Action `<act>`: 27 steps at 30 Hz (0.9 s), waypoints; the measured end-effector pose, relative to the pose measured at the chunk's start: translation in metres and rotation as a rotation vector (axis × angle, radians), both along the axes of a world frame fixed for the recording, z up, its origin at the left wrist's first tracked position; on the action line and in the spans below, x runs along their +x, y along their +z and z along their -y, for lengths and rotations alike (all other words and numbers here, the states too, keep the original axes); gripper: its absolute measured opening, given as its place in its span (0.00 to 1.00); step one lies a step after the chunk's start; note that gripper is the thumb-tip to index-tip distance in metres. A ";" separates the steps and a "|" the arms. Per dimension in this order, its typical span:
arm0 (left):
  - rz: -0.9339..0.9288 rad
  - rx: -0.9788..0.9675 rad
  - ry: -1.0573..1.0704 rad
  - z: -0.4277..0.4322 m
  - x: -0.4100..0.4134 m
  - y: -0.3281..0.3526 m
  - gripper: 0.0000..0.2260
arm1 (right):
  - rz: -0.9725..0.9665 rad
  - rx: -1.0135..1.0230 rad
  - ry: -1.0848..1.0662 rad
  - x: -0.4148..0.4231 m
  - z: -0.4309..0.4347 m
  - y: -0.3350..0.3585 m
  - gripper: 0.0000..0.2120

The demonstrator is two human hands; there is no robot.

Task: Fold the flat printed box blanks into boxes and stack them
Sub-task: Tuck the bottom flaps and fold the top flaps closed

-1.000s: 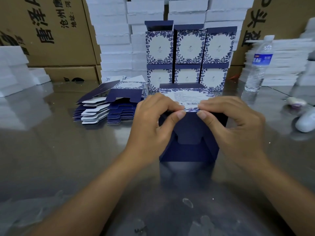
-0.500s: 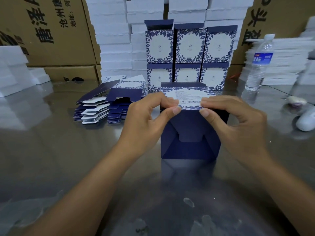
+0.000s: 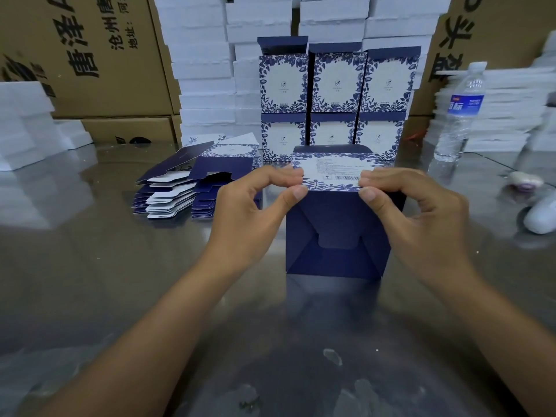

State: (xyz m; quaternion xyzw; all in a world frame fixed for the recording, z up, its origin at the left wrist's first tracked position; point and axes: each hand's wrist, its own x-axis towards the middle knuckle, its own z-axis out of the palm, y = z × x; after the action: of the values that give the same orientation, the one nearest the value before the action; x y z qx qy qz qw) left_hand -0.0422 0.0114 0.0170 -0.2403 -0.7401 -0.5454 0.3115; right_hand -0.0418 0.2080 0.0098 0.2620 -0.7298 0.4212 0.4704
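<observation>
A dark blue folded box [image 3: 335, 236] lies on its side in the middle of the table, its interlocked bottom flaps facing me and its printed barcode panel on top. My left hand [image 3: 255, 209] pinches the near top edge at the left corner. My right hand [image 3: 412, 212] pinches the same edge at the right corner. Behind it stand folded boxes [image 3: 335, 100] with blue floral print, stacked in two rows. A pile of flat box blanks [image 3: 195, 185] lies to the left.
A water bottle [image 3: 460, 112] stands at the right. White objects [image 3: 541, 215] lie near the right edge. White foam blocks [image 3: 201, 70] and brown cartons [image 3: 90, 55] wall off the back. The tabletop [image 3: 120, 281] is glossy and reflective.
The box has moved a little away from me and sits slightly higher in view. Both hands stayed on its top edge, fingers sliding toward the corners.
</observation>
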 end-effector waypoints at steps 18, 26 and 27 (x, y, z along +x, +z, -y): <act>-0.027 -0.020 0.034 0.000 -0.005 -0.004 0.04 | 0.130 -0.106 0.041 -0.005 -0.003 -0.003 0.04; -0.006 -0.009 0.052 0.002 -0.007 -0.004 0.05 | 0.265 -0.211 0.132 -0.012 -0.002 -0.012 0.07; -0.005 -0.009 0.050 0.002 -0.008 -0.004 0.05 | 0.263 -0.214 0.130 -0.012 -0.002 -0.011 0.07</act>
State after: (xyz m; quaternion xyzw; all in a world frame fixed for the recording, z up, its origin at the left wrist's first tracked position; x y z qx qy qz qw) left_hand -0.0498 0.0094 0.0127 -0.2244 -0.7475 -0.5335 0.3259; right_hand -0.0533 0.2098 -0.0013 0.1998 -0.7176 0.5565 0.3680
